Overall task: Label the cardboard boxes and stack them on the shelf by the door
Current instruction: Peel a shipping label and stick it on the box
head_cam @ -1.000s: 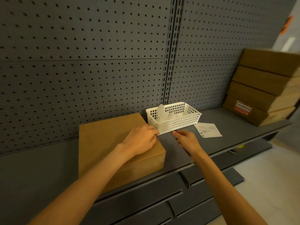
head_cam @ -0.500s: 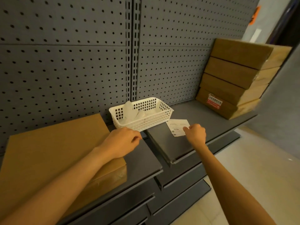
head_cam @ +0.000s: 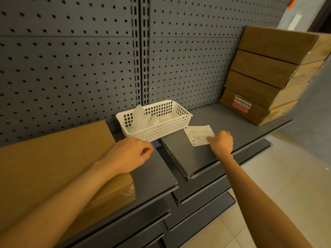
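Reaching for a label [head_cam: 199, 135] so we can tag the cardboard box [head_cam: 53, 163] lying at our eight o'clock.

Nearest us, our left hand [head_cam: 131, 154] hovers past that box's far corner with fingers loosely curled and holding nothing, while our right hand [head_cam: 221, 142] at one o'clock lies on the label's near edge, fingertips bent onto the paper; whether it is pinched yet, we cannot tell. Just beyond, at twelve o'clock, the white basket [head_cam: 182, 120] touches the label's far corner. Farthest, at two o'clock, four stacked boxes [head_cam: 268, 76] stand on the shelf [head_cam: 215, 113]. We judge the labelling step is in hand: next comes lifting the thin sheet cleanly and carrying it over to the unlabelled box.
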{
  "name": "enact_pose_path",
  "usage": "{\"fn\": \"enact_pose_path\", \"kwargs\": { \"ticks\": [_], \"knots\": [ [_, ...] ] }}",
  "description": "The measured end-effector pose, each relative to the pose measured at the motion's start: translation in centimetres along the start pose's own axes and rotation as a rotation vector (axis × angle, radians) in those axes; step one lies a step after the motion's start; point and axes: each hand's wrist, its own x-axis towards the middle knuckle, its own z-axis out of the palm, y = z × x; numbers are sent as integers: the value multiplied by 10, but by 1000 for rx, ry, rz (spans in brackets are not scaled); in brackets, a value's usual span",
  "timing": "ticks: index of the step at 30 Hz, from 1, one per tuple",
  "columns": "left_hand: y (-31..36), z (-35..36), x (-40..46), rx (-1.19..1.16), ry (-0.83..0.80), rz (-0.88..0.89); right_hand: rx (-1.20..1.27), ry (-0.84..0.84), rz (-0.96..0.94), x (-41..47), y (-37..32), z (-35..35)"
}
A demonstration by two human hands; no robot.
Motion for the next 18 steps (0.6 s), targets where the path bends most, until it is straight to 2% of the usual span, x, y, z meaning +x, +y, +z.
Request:
{"fn": "enact_pose_path", "kwargs": {
  "ticks": [12,18],
  "knots": [
    [0,-1,0,-23,4,-2,408,144,-29,-23,-7,-15],
    [-1,-1,-2,-139,72,-32,584,219,-126,-52,-23,-37]
  ]
}}
